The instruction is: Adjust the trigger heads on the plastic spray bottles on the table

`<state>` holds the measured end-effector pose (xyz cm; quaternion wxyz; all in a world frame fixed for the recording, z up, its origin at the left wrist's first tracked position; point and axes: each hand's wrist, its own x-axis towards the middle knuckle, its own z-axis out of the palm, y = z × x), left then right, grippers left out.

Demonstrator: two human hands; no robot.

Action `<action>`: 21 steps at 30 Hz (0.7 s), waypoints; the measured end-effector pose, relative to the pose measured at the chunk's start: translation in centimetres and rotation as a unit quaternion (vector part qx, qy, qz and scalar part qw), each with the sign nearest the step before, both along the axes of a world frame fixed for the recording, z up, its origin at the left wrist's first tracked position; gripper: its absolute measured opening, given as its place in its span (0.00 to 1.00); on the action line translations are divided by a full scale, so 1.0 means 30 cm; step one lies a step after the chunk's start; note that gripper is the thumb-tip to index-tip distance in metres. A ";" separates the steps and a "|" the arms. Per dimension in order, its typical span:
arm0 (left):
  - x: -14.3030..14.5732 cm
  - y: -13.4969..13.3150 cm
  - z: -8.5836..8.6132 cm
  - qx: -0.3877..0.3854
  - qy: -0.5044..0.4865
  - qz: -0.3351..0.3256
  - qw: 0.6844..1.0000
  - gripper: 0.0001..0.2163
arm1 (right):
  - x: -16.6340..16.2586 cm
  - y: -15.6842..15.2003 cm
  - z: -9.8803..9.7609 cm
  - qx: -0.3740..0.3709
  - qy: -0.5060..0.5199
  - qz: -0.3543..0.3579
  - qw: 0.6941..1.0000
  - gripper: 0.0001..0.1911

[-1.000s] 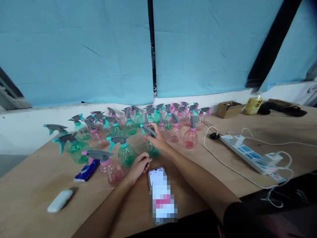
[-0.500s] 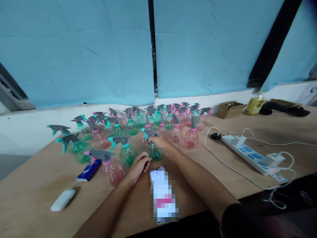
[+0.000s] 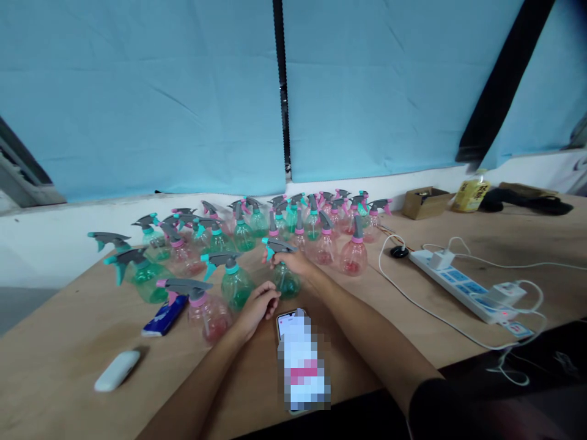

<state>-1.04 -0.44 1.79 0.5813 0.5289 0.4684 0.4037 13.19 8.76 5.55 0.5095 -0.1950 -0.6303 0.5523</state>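
My right hand (image 3: pixel 293 261) is wrapped round the neck of a green spray bottle (image 3: pixel 285 281) with a grey trigger head, standing on the wooden table (image 3: pixel 68 342). My left hand (image 3: pixel 259 305) rests on the table just in front of it, fingers curled loosely, holding nothing that I can see. A pink spray bottle (image 3: pixel 206 308) and another green spray bottle (image 3: pixel 235 281) stand close to the left hand. Several more pink and green spray bottles (image 3: pixel 321 232) crowd the table behind. A phone (image 3: pixel 300 351) lies between my forearms.
A white power strip (image 3: pixel 463 284) with plugs and white cables lies to the right. A blue packet (image 3: pixel 162 316) and a white oblong case (image 3: pixel 117 370) lie at the left. A cardboard box (image 3: pixel 424 201) and a yellow bottle (image 3: pixel 472 192) stand at the back right under blue curtains.
My right hand drew the green spray bottle slightly nearer and settled on its neck. The left hand stayed where it was.
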 end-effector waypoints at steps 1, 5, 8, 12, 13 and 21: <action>0.000 0.000 0.000 0.000 0.001 0.000 1.000 0.10 | -0.002 -0.005 0.003 -0.006 0.003 -0.003 1.000 0.18; -0.003 0.001 -0.002 -0.006 0.003 -0.005 1.000 0.09 | 0.002 -0.015 0.012 -0.008 0.003 0.004 1.000 0.18; -0.004 0.004 -0.005 -0.009 -0.002 -0.007 1.000 0.09 | 0.012 -0.008 0.004 0.006 -0.006 0.014 1.000 0.17; -0.002 0.004 -0.005 -0.012 -0.001 0.001 1.000 0.09 | 0.014 0.003 -0.010 -0.007 -0.022 0.019 1.000 0.15; -0.001 0.003 -0.004 -0.012 0.000 0.003 1.000 0.09 | 0.012 0.003 -0.012 -0.011 -0.020 0.015 1.000 0.14; -0.001 0.001 -0.004 -0.015 0.001 0.003 1.000 0.09 | 0.008 -0.013 0.004 -0.005 -0.007 0.007 1.000 0.12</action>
